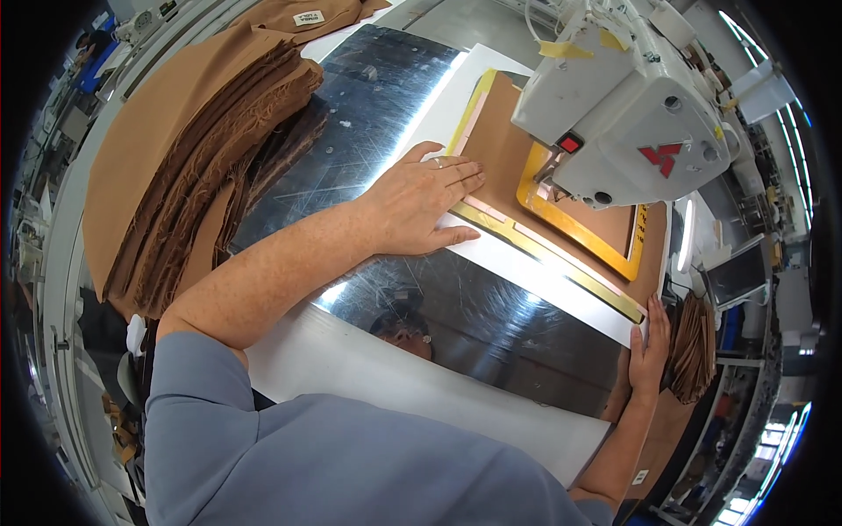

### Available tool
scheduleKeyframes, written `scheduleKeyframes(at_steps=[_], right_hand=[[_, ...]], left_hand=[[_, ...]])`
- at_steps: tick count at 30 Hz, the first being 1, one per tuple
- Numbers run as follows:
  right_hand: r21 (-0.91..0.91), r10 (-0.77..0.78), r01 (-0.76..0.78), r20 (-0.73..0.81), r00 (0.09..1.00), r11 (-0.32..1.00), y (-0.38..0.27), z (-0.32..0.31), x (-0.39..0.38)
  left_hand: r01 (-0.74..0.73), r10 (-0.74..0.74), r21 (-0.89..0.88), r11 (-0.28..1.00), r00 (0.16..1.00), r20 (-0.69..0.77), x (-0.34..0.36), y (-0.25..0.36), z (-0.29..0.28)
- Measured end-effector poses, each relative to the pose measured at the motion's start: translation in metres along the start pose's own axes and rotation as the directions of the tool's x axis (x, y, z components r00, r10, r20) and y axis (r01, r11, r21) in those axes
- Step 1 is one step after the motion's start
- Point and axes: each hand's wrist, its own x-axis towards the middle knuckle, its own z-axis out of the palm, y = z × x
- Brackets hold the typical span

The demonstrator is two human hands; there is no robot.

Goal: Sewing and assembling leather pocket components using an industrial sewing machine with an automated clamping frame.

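My left hand lies flat, fingers together, on the white template board at the edge of its brown fabric panel. My right hand grips the board's right edge, thumb on top. A yellow clamp frame rests on the fabric under the head of a white sewing machine. Yellow and pink tape strips border the panel.
A tall stack of brown fabric pieces lies to the left on the shiny metal table. More brown pieces hang at the right by a small screen. Another brown piece with a label lies at the far edge.
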Motion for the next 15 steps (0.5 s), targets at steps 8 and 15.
scheduleKeyframes(at_steps=[8,15], right_hand=[[-0.048,-0.032,0.031,-0.008,0.999,0.998,0.001,-0.001,-0.001],[-0.042,-0.028,0.027,-0.021,0.999,0.999,-0.002,-0.001,0.003]], left_hand=[[0.012,-0.019,-0.097,0.995,0.998,-0.066,-0.003,0.006,-0.010],[-0.020,0.023,0.070,0.997,0.999,-0.046,0.000,0.003,-0.014]])
